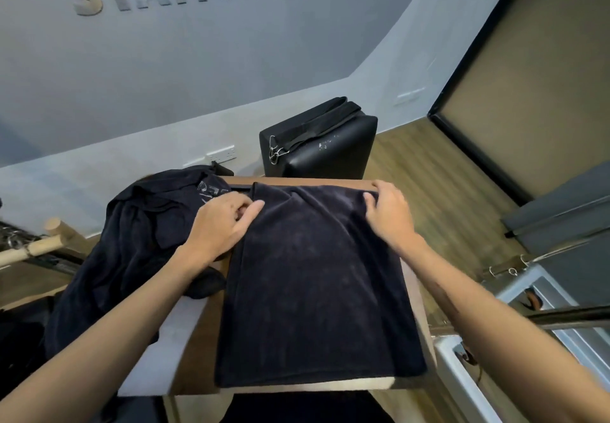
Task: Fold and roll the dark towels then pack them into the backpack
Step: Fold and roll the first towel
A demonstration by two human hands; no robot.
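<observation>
Both hands, left hand (227,216) and right hand (388,206), pinch the towel's (317,277) far corners, likely to start rolling it along the tabletop (198,333), the pile (138,231) waiting left of it.

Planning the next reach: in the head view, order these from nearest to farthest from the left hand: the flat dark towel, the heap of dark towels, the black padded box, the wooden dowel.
From the left hand:
1. Flat dark towel, under its fingers, centre of the table.
2. Heap of dark towels, just left, beside the wrist.
3. Black padded box, beyond the table's far edge.
4. Wooden dowel, far left.
</observation>
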